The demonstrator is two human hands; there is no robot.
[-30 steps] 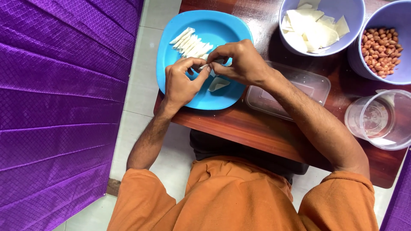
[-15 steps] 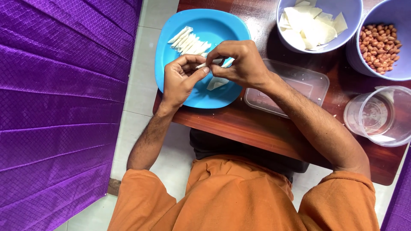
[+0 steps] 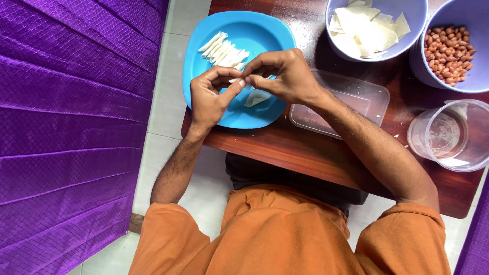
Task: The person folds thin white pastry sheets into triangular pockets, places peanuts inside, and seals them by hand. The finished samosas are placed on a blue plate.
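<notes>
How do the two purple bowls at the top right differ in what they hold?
The left purple bowl holds flat, pale, squarish dough sheets in a loose stack; the right purple bowl holds small reddish-brown peanuts. The left bowl lies nearer the blue plate; the right bowl sits at the frame edge, partly cut off. Both are round, purple, and rest on the wooden table.

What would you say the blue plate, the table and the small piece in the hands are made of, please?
Blue plate: probably plastic, uniform colour with a soft sheen.
Table: looks like dark polished wood, reddish grain.
Small white piece, pinched between left hand and right hand: apparently thin dough, matte and pale.
</notes>
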